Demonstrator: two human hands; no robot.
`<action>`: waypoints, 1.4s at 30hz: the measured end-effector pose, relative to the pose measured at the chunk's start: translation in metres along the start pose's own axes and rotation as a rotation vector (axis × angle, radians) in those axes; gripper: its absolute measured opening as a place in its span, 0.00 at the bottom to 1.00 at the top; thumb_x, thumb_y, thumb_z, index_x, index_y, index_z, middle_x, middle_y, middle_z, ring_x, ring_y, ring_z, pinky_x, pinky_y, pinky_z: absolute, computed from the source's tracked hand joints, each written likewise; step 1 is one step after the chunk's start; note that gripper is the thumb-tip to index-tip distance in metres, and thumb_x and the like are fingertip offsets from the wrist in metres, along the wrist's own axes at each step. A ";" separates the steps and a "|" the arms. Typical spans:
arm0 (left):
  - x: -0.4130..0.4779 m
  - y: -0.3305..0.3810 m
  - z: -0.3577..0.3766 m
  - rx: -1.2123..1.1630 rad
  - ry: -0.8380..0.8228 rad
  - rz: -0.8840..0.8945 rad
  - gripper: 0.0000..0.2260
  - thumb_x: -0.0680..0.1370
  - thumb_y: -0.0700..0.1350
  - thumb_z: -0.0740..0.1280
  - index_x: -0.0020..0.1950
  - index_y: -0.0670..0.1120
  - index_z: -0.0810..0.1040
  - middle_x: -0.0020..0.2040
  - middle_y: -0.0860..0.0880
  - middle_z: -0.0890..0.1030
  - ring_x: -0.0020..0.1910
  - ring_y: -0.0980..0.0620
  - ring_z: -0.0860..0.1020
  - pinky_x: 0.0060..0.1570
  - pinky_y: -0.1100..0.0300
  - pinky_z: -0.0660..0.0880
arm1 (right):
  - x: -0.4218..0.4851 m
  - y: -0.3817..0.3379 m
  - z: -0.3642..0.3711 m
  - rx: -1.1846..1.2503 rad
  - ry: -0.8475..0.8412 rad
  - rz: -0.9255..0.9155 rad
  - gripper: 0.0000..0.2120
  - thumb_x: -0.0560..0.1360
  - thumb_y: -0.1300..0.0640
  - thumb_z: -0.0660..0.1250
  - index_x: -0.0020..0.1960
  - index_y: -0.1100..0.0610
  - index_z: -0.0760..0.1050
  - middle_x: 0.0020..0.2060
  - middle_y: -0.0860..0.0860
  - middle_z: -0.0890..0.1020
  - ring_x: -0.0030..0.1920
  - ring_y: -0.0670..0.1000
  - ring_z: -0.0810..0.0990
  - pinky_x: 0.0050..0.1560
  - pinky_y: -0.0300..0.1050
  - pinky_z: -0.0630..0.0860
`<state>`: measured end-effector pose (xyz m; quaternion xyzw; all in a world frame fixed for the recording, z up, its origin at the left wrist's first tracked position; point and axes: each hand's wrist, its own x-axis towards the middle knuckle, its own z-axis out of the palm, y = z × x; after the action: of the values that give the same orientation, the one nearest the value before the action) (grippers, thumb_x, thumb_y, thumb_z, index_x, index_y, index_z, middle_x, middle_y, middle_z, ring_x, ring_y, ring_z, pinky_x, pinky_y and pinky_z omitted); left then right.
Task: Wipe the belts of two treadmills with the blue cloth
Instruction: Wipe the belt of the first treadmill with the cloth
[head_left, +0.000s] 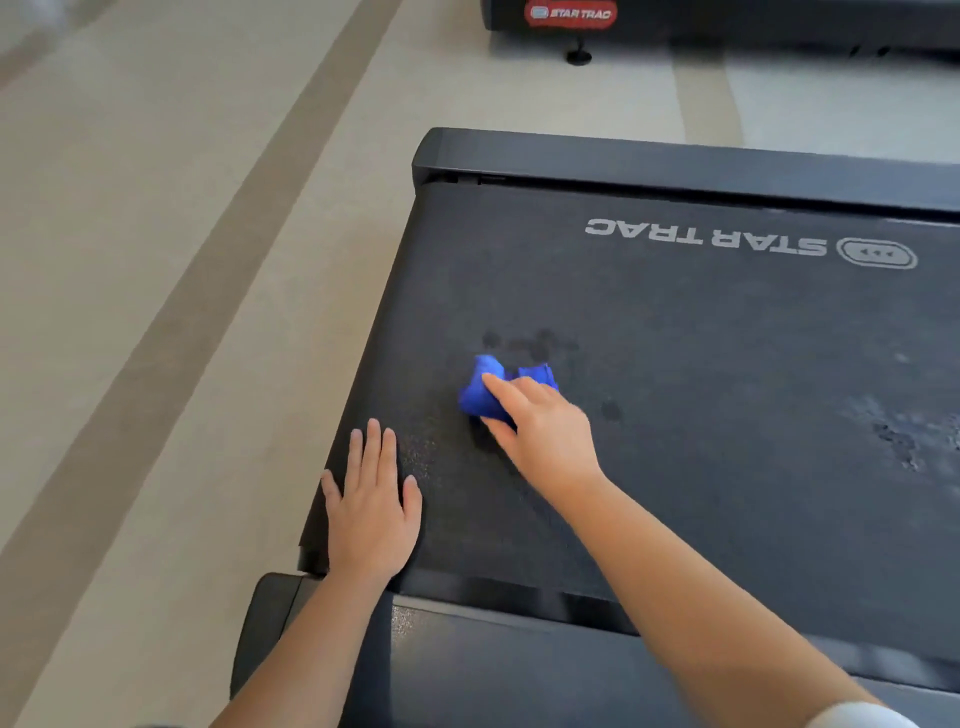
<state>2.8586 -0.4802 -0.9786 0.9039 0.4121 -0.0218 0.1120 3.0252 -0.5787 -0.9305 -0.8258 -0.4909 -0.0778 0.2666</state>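
Braces left hand (371, 512) flat, empty, at belt (727, 364) near-left edge — likely steadying the reach; grips bunched blue cloth (480, 395) in right hand (545, 431), pressing beside dark spots (530, 343).

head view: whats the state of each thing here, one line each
blue cloth: bunched up, held on the belt by the right hand
right hand: grips the blue cloth
left hand: flat, fingers straight, resting near the belt's left edge
belt: dark spots just beyond the cloth, pale scuffed patch at the right
second treadmill: at the top edge, no hand on it
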 end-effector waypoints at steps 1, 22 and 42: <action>0.002 -0.001 0.001 0.004 -0.001 -0.002 0.28 0.77 0.53 0.47 0.75 0.44 0.56 0.76 0.47 0.53 0.75 0.49 0.50 0.67 0.39 0.57 | -0.012 -0.004 0.013 -0.019 -0.049 -0.054 0.19 0.60 0.56 0.78 0.50 0.56 0.81 0.36 0.51 0.80 0.32 0.55 0.78 0.24 0.41 0.72; 0.019 -0.027 0.004 -0.035 0.054 0.044 0.26 0.78 0.52 0.50 0.73 0.40 0.61 0.74 0.44 0.62 0.72 0.45 0.63 0.57 0.44 0.72 | 0.108 0.003 0.108 -0.131 -0.332 -0.250 0.27 0.72 0.35 0.55 0.65 0.46 0.73 0.68 0.53 0.71 0.66 0.64 0.69 0.58 0.73 0.63; 0.020 -0.026 0.006 -0.013 0.072 0.044 0.26 0.76 0.50 0.51 0.72 0.39 0.63 0.74 0.43 0.62 0.71 0.44 0.64 0.55 0.42 0.74 | 0.066 0.014 0.094 -0.121 -0.306 -0.349 0.26 0.69 0.36 0.57 0.62 0.45 0.76 0.66 0.54 0.74 0.62 0.63 0.74 0.54 0.73 0.67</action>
<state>2.8524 -0.4499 -0.9916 0.9123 0.3959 0.0157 0.1034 3.0583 -0.4847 -0.9894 -0.7451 -0.6552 -0.0260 0.1216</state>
